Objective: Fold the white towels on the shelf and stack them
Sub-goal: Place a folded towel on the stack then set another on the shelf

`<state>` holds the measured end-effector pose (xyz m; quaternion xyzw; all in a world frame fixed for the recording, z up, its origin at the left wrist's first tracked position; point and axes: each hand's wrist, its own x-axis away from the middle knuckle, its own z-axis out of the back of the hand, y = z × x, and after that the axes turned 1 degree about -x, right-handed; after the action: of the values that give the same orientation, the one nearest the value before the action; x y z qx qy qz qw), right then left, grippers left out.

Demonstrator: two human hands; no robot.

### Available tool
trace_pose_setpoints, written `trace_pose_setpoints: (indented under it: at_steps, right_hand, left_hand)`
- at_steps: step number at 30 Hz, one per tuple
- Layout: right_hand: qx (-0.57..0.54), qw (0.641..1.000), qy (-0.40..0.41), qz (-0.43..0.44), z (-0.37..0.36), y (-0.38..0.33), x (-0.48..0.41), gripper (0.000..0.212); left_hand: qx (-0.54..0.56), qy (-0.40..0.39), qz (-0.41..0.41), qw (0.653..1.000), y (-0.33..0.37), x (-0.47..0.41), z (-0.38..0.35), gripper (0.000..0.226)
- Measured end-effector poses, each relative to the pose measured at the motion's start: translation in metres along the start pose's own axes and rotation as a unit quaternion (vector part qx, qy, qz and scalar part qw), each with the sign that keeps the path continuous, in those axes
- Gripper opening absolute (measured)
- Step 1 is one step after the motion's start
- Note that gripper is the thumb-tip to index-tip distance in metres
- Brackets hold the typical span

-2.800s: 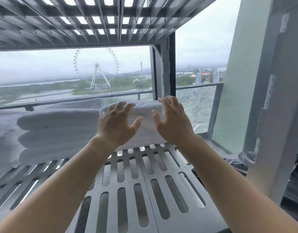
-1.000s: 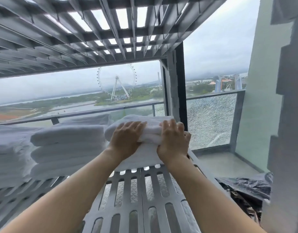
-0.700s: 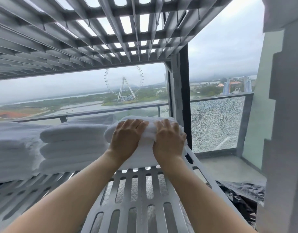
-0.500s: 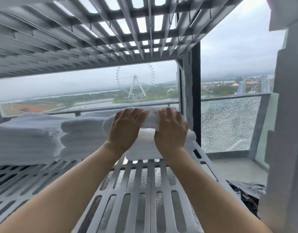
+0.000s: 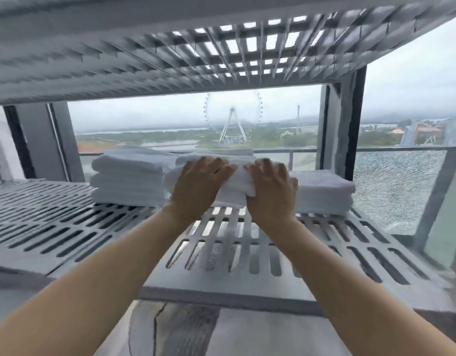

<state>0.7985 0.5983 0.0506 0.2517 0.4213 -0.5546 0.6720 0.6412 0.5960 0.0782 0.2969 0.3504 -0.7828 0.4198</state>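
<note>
I watched both hands close on one folded white towel (image 5: 237,185) at the middle of the slatted grey shelf (image 5: 67,227). The left hand (image 5: 198,187) gripped its left end, fingers curved over the top. The right hand (image 5: 272,194) gripped its right end, fingers over the top and thumb tucked against the front fold. I could not tell whether the towel sat on the slats or hung just above them. Just beside it on the left stood a stack of towels (image 5: 129,176), neatly folded, and on the right lay a lower pile (image 5: 322,194), touching the right hand's edge. An upper shelf (image 5: 170,47) ran overhead. Beyond the railing (image 5: 306,151) a Ferris wheel (image 5: 232,119) showed, blurred by haze.
</note>
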Motion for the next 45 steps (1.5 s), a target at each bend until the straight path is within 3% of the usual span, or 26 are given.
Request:
trace_pose_setpoints:
  at_steps: [7,10,14,17,20,26,32,38,45]
  right_hand:
    - [-0.052,0.974,-0.218,-0.040,-0.014,-0.069,0.058,0.048]
    - [-0.049,0.968,-0.247,-0.016,-0.008,-0.080,0.077,0.053]
    - [-0.130,0.958,-0.257,-0.012,0.008,-0.084,0.093,0.064]
    - [-0.232,0.953,-0.173,-0.086,0.017,-0.082,0.102,0.053]
    - [-0.222,0.953,-0.154,-0.140,0.022,-0.074,0.107,0.057]
    - [-0.195,0.945,-0.243,-0.101,0.013,-0.065,0.101,0.076]
    - [-0.176,0.954,-0.216,-0.107,-0.004,-0.076,0.085,0.061]
    - [-0.252,0.945,-0.192,-0.075,-0.036,-0.125,0.069,0.048]
    - [-0.310,0.928,-0.207,-0.011,-0.082,-0.225,0.053,0.045]
  left_hand:
    - [0.013,-0.246,0.004,0.969,-0.043,0.092,0.003,0.050]
    - [0.050,-0.289,0.007,0.956,-0.050,0.118,0.000,0.059]
    - [0.134,-0.261,0.013,0.956,-0.056,0.136,0.001,0.062]
    - [0.179,-0.232,0.035,0.955,-0.055,0.136,0.004,0.048]
    - [0.195,-0.222,0.037,0.955,-0.054,0.131,0.007,0.050]
    - [0.181,-0.228,0.047,0.956,-0.050,0.122,0.003,0.058]
    - [0.082,-0.240,0.030,0.967,-0.042,0.102,0.003,0.040]
    - [0.053,-0.187,0.022,0.981,-0.102,0.130,0.026,0.044]
    - [0.022,-0.184,0.108,0.977,-0.187,0.183,0.059,0.043]
